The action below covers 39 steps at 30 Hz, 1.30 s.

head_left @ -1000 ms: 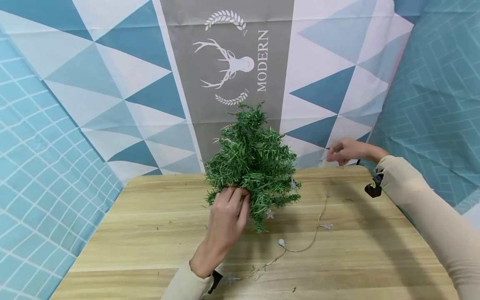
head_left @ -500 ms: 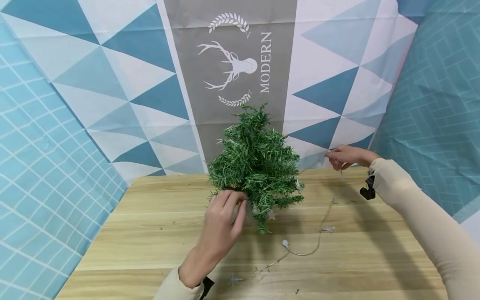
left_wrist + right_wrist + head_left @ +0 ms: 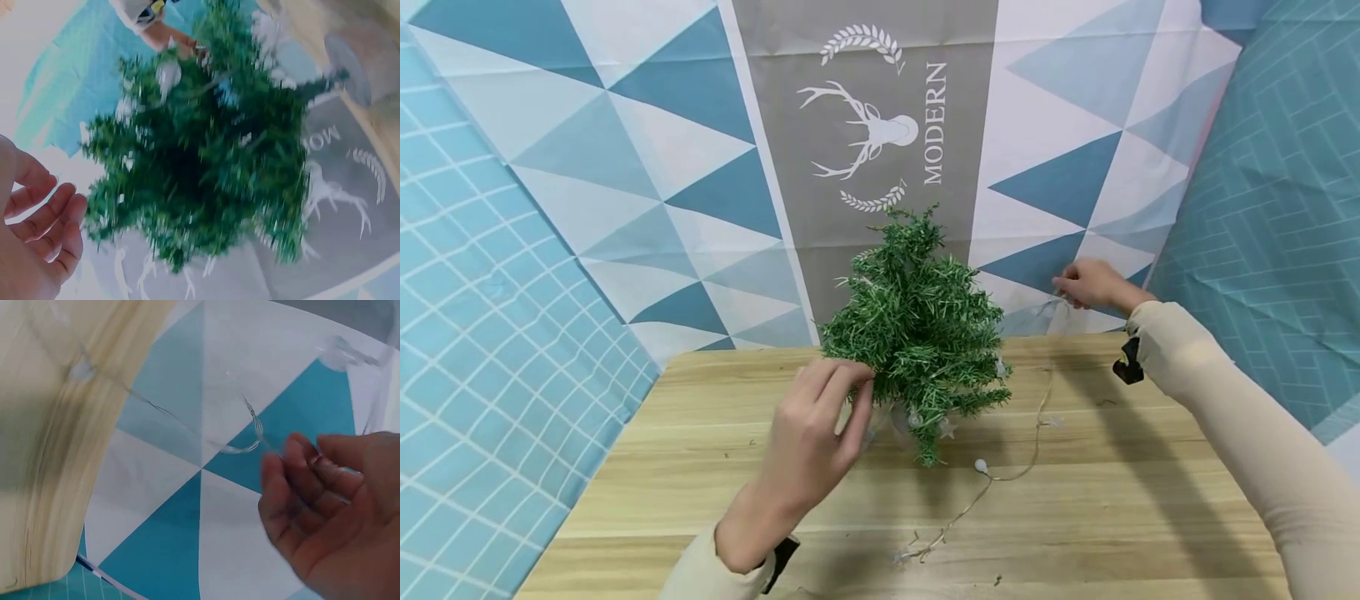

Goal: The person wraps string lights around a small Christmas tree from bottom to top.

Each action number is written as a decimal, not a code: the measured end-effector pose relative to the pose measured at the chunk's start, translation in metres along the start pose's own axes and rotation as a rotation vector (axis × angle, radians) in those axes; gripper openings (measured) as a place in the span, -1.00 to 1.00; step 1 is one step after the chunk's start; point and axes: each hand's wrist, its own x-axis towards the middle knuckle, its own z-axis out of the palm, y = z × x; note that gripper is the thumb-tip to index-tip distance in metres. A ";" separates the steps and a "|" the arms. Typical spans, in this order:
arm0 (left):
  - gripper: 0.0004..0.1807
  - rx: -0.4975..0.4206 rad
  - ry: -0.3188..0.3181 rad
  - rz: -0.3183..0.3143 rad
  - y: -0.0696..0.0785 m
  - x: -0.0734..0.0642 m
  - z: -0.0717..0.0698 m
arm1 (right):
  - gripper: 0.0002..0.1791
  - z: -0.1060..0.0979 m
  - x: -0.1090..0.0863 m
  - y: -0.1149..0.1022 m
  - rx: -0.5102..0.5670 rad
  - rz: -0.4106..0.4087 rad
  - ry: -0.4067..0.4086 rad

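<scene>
The left hand [image 3: 799,437] hangs with its fingers loosely bent and the thumb apart, holding nothing that shows; whether its fingertips touch the needles, I cannot tell. The right hand [image 3: 1093,286], lifted above the far right table edge, pinches a thin, clear, wire-like string with star and ball ornaments [image 3: 990,477] between thumb and fingertips.

Beside the left hand, the small green artificial tree with bristly needles [image 3: 917,325] stands upright on the pale wood-grain table [image 3: 677,475]. A clear star [image 3: 947,428] sits at its lower front. The string's loose run, with its white ball [image 3: 981,466], lies in front and to the right.

Since half a second ago, the left hand has come away from the front branches and the loose run has slid rightward. The string now seems managed by the right hand alone.
</scene>
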 end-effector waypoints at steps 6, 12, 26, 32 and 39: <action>-0.90 0.028 0.006 -0.042 -0.015 0.007 -0.018 | -0.57 -0.008 0.002 -0.009 0.200 -0.023 0.049; -0.88 0.052 0.026 -0.064 -0.028 0.008 -0.028 | -0.52 -0.010 0.004 -0.019 0.252 0.004 0.231; -0.92 0.050 -0.059 -0.135 -0.065 0.022 -0.038 | -0.68 -0.021 0.024 -0.058 0.308 -0.138 0.329; -0.91 0.030 -0.091 -0.191 -0.090 0.045 -0.038 | -0.68 -0.034 0.028 -0.081 0.389 -0.157 0.326; -0.80 -0.143 -0.232 -0.379 -0.119 0.077 -0.033 | -0.69 -0.050 0.031 -0.115 0.436 -0.199 0.324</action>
